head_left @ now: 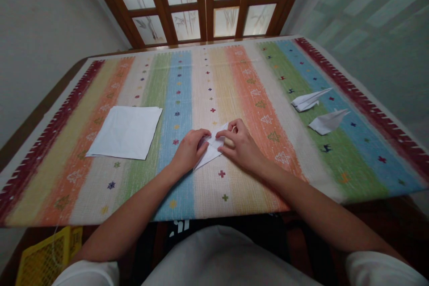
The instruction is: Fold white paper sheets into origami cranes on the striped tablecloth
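A white sheet of paper (210,155), folded to a pointed shape, lies on the tablecloth in front of me, partly covered by my fingers. My left hand (190,149) is closed on its left side, thumb and fingers pinching near the fold. On the other side my right hand (241,145) grips the paper's right part between thumb and forefinger, its other fingers curled. To the left rests a stack of square white paper (125,133). Two folded paper figures with long points, one farther (306,100) and one nearer (326,123), sit at the right.
A striped, patterned tablecloth (214,94) covers the table. Wooden doors with frosted panes (186,24) stand beyond the far edge. Pale walls flank the table on both sides. Below the near left edge is a yellow plastic crate (43,257).
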A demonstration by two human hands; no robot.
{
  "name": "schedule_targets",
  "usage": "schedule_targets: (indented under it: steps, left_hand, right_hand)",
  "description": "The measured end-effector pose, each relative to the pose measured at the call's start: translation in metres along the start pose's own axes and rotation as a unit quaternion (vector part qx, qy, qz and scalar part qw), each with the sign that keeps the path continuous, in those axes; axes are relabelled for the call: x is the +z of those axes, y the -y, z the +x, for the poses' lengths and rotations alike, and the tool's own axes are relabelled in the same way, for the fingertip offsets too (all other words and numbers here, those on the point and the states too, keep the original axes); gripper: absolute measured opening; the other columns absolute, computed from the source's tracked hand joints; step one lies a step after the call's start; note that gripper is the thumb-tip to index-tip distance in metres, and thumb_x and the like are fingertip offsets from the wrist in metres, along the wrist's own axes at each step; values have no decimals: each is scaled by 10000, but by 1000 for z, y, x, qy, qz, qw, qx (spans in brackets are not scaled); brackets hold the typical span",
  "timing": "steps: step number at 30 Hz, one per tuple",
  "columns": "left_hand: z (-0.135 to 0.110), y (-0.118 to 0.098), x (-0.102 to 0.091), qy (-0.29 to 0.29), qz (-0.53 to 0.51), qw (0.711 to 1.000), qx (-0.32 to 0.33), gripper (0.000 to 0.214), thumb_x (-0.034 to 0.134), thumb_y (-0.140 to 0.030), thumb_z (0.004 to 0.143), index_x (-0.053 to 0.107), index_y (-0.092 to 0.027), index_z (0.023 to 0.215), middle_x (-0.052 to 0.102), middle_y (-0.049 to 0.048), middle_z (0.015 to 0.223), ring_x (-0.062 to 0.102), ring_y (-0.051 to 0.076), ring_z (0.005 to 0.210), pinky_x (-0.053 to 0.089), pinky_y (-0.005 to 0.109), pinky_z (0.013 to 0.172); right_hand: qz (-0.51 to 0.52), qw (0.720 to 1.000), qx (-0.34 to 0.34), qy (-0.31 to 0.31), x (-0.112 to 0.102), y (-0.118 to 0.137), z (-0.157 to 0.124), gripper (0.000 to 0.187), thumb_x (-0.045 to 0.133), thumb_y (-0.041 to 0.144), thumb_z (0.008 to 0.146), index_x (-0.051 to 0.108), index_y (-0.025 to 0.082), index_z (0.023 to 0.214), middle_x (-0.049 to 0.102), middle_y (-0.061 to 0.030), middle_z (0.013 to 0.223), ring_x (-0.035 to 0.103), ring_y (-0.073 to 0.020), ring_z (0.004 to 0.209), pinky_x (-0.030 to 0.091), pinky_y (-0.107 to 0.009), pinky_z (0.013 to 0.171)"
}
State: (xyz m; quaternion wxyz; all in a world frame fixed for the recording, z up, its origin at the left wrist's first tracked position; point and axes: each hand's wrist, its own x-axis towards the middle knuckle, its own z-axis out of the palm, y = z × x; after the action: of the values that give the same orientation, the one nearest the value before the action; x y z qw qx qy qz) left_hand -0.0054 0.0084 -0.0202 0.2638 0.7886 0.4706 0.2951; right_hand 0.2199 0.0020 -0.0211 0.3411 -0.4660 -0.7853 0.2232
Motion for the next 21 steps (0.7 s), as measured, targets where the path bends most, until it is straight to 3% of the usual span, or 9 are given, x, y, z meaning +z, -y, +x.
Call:
schedule_targets:
  steps: [2,4,6,9,12,15,18,21]
  left_hand:
    - [1,3,0,-2,25,999,25,228,681,-86,911,703,-216,1098,730,70,1128,646,256,1077,505,447,1027]
    - [1,5,0,-17,52,998,37,177,705,-112,916,730,-225,1052,702,77,1181,635,258,1093,503,448,1033]
    - [0,5,-2,-19,66,997,39,120,691,-150,947,749,-229,1017,681,74,1140,642,228,1003,529,402,961]
    - [-4,1,-7,37,53,996,55,162,602,-184,1007,760,-218,1018,675,56,1003,648,183,857,544,328,834]
    - [-9,-11,-13,130,69,986,77,211,558,-253,1046,760,-188,1050,695,76,1019,671,186,858,545,323,820]
    - [-13,-23,-19,181,108,976,56,236,593,-345,1043,746,-166,1034,704,86,1001,666,199,843,534,334,815]
    - [-12,-27,-21,198,120,973,15,234,678,-393,986,722,-164,998,689,62,906,618,189,748,499,323,745]
    - [-10,-26,-22,192,101,976,-19,178,664,-329,972,702,-165,914,682,47,831,602,186,730,455,307,705]
  right_hand:
    - [-19,999,-34,9,-4,-1,1,120,758,223,911,780,248,1027,560,-104,1120,578,-272,1055,522,-462,947]
    - [-6,995,-74,60,-9,-4,2,61,746,242,945,799,245,974,610,-105,1136,594,-272,1095,523,-451,965]
    - [22,985,-109,135,-14,-8,5,86,776,275,941,814,247,1013,666,-106,1214,621,-272,1149,518,-444,1012]
    - [21,972,-127,197,-17,-14,8,164,808,270,925,816,236,1085,730,-105,1205,664,-264,1126,531,-415,995]
    - [-14,971,-140,192,-15,-16,10,138,752,226,967,815,210,1089,757,-112,1178,686,-253,1093,529,-396,975]
    - [-46,968,-165,183,-13,-15,11,143,692,243,1011,817,202,1067,774,-109,1140,693,-251,1059,512,-405,964]
    - [-59,967,-179,171,-12,-12,13,181,648,272,1039,814,201,1042,783,-102,1109,689,-251,1033,493,-413,953]
    - [-75,971,-168,151,-8,-10,14,204,627,283,1056,801,191,1004,783,-98,1069,675,-246,990,480,-401,916]
